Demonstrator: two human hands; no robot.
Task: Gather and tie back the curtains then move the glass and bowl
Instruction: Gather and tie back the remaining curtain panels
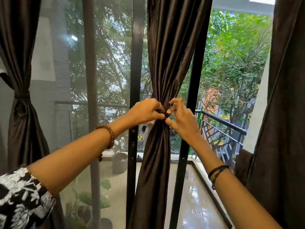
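At the middle of the window, both hands meet on the middle curtain (166, 63), at the place where the cloth is squeezed into a narrow waist. The left hand (145, 111) has its fingers curled around the gathered folds and pinches one end of the dark tie-back (163, 113); I think it holds there so that the bundle does not spread again. The right hand (179, 116) pinches the other end between thumb and first finger, with the other fingers lifted away, probably to leave room for making the knot. So the grip on each side is a pinch on the band, not a spread hand.

The left curtain (21, 80) is already bound at its waist and hangs by the mesh screen (66, 80). The right curtain (287, 96) hangs loose, with no band that I can see. To my judgement the tying is about half done. The glass and the bowl are not visible from here, so that part is not started.
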